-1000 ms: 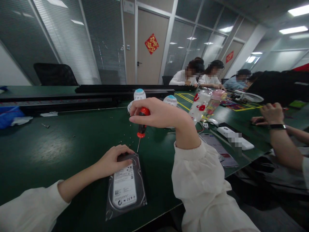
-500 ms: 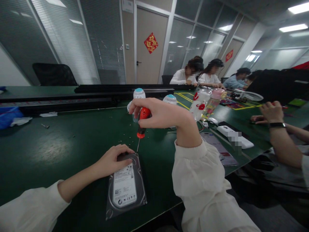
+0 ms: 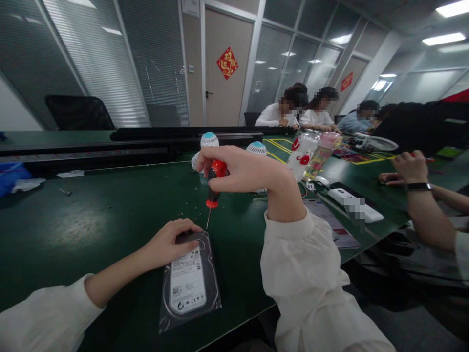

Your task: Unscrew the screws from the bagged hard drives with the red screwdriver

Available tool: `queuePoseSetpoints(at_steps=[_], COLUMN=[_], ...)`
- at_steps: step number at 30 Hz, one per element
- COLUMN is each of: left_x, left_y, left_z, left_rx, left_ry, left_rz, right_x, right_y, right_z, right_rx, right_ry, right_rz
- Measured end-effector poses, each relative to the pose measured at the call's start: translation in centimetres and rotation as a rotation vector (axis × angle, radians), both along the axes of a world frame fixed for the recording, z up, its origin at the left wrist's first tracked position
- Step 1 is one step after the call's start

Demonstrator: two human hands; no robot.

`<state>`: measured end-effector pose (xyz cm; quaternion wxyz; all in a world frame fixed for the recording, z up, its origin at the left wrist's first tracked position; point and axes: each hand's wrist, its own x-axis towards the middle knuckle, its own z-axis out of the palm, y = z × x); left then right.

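A hard drive (image 3: 188,283) with a white label lies on the green table, its far end away from me. My left hand (image 3: 174,242) grips that far end, thumb on the top face and fingers along the far edge. Above it, my right hand (image 3: 240,171) is closed around the handle of a red and black screwdriver (image 3: 212,203). The screwdriver points down, slightly tilted, with its tip at the drive's far right corner. The screw under the tip is too small to make out.
Small screws (image 3: 190,213) are scattered beyond the drive. White, blue-topped round devices (image 3: 209,139) stand behind my right hand. Two bottles (image 3: 302,155), a phone (image 3: 344,230) and a white power strip (image 3: 355,205) are to the right. A co-worker's hand (image 3: 412,166) works at far right.
The view has shifted very slightly. Both hands stay in place, and the screwdriver remains upright at the same corner of the hard drive.
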<state>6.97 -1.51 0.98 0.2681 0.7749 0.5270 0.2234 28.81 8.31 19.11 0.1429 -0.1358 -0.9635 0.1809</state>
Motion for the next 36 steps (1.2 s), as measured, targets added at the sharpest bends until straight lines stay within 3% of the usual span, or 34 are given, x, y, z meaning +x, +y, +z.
queuePoseSetpoints(at_steps=[5, 12, 17, 23, 28, 36], left_x=[-0.04, -0.29, -0.28, -0.05, -0.03, -0.22], left_y=[-0.02, -0.13, -0.06, 0.03, -0.02, -0.08], left_z=[0.04, -0.18, -0.18, 0.02, 0.02, -0.07], left_rx=[0.005, -0.002, -0.001, -0.003, 0.010, 0.015], left_ry=[-0.007, 0.000, -0.009, -0.010, -0.006, -0.003], left_rz=[-0.009, -0.007, -0.018, -0.012, -0.007, -0.024], right_x=[-0.40, -0.18, -0.43, -0.24, -0.40, -0.31], right_y=[-0.08, 0.00, -0.13, -0.04, 0.08, -0.03], right_z=[-0.02, 0.07, 0.02, -0.14, -0.23, -0.15], right_rx=[-0.015, -0.008, 0.005, -0.011, 0.006, 0.008], right_ry=[-0.012, 0.007, -0.016, -0.007, 0.008, 0.005], right_rz=[-0.053, 0.001, -0.087, 0.001, -0.075, -0.065])
